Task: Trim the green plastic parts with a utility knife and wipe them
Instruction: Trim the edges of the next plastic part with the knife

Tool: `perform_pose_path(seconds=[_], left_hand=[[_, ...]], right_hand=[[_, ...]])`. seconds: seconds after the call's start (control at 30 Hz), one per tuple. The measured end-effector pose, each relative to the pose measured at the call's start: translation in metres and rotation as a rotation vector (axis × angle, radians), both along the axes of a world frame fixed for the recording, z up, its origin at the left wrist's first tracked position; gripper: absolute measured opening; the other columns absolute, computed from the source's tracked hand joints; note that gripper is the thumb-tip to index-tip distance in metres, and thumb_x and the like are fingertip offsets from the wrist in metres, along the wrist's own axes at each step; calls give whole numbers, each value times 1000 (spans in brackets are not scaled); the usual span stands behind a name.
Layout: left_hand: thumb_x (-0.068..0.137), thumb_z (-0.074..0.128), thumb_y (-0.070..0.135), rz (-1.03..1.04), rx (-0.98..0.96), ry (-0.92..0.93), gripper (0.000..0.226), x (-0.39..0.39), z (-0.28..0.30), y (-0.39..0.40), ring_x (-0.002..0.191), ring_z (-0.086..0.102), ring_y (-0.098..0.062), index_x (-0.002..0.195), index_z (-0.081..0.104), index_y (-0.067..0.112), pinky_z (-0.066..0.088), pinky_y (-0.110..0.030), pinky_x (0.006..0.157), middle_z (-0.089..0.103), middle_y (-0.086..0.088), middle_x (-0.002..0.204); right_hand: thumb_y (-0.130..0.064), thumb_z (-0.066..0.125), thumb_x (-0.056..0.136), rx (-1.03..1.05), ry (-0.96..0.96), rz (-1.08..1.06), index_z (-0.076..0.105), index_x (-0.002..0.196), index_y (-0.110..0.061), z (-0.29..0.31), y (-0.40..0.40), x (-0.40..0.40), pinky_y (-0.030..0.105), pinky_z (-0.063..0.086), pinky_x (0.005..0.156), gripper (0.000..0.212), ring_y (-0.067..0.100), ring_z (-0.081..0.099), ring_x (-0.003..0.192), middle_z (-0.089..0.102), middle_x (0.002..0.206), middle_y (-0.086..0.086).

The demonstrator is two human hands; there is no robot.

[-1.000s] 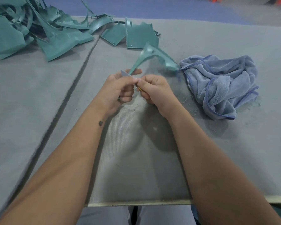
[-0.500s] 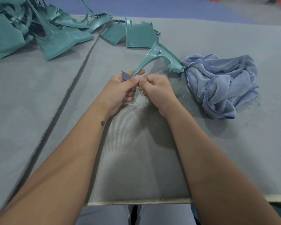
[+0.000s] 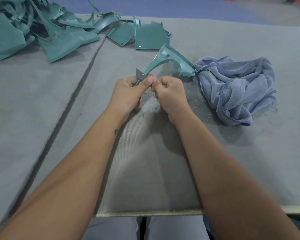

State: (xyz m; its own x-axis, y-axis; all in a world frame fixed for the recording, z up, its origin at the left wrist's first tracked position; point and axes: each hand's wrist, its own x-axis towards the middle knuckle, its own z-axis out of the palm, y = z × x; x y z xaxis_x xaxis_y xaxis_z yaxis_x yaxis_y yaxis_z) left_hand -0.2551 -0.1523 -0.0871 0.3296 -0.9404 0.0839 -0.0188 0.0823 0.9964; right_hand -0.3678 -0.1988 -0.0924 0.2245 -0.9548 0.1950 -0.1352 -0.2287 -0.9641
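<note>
Both hands meet above the middle of the grey felt tabletop (image 3: 232,153). The left hand (image 3: 128,94) has its grip closed around the narrow lower end of a curved green plastic part (image 3: 170,61), with the thumb laid across the front. The part rises up and to the right, and its wide far end sits just beside a crumpled blue cloth (image 3: 235,87). The right hand (image 3: 170,94) is curled in a fist around a utility knife, of which only a yellow sliver shows. The grey blade (image 3: 140,74) sticks out to the left, lying against the part's stem just above the left thumb. A heap of green parts (image 3: 62,32) lies at the far left, well apart from the hands. Fine green shavings (image 3: 197,104) are scattered around the hands.
</note>
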Motion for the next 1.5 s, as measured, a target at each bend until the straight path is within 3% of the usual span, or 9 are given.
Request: perform_pose_path(seconds=[0.13, 0.27, 0.43, 0.6, 0.73, 0.97, 1.07, 1.2, 1.5], left_hand=[[97, 57, 22, -95, -39, -43, 13, 0, 4, 6, 38, 34, 2, 103, 68, 22, 27, -13, 40, 40, 18, 42], [102, 43, 27, -184, 110, -103, 27, 6, 9, 7, 45, 42, -9, 98, 66, 15, 39, -22, 45, 44, 4, 52], [101, 31, 24, -265, 191, 184, 31, 1, 13, 9, 48, 56, -18, 97, 57, 8, 51, -26, 49, 58, -7, 58], [103, 30, 14, -338, 217, 391, 15, -1, 10, 5, 37, 34, -7, 102, 45, 13, 32, -15, 38, 46, 0, 53], [103, 33, 13, -205, 114, 208, 15, -1, 8, 0, 40, 24, -5, 95, 44, 18, 20, -16, 39, 35, 6, 56], [96, 48, 12, -163, 70, -41, 13, 11, 4, 1, 46, 27, -7, 104, 42, 20, 20, -20, 43, 35, 5, 59], [96, 48, 12, -153, 79, -51, 6, 7, 3, -1, 40, 26, -3, 94, 44, 16, 21, -16, 38, 35, 13, 48], [97, 46, 14, -174, 67, -40, 24, 4, 4, -1, 42, 26, -2, 76, 39, 22, 18, -16, 38, 35, 12, 50], [99, 43, 7, -274, 34, 26, 17, 13, -1, 0, 44, 24, -3, 93, 56, 16, 16, -20, 43, 39, 7, 56]], right_hand=[[-25, 55, 96, 135, -156, -142, 52, 56, -18, 3, -10, -4, 28, 28, 49, 40, 12, 31, 46, 40, 48, -4], [-24, 53, 98, 192, -263, -57, 49, 57, -18, 1, -11, -7, 24, 25, 42, 41, 8, 27, 40, 38, 44, -8], [-21, 53, 98, 126, -177, 59, 50, 58, -15, 0, -9, -6, 19, 26, 42, 41, 6, 28, 40, 36, 45, -7], [-17, 52, 98, 158, -245, 88, 56, 70, -5, 3, -7, -6, 13, 28, 39, 31, 0, 33, 37, 42, 43, -11], [-15, 54, 97, 168, -270, 125, 56, 66, -14, 4, -4, -7, 15, 24, 38, 30, 5, 29, 40, 37, 50, 0], [-11, 52, 97, 92, -102, 252, 59, 73, -14, 3, 0, -4, 14, 26, 40, 26, 4, 32, 39, 42, 52, 6], [-10, 49, 99, 76, -58, 268, 56, 74, -7, 1, 0, -2, 15, 25, 42, 26, 4, 30, 40, 39, 52, 4], [-13, 51, 98, 86, -49, 284, 57, 74, -7, 0, -1, -3, 19, 23, 44, 26, 8, 28, 45, 38, 55, 4], [-11, 49, 99, 137, -41, 339, 55, 68, -9, 2, -2, -7, 12, 22, 39, 31, 2, 26, 38, 35, 47, 0]])
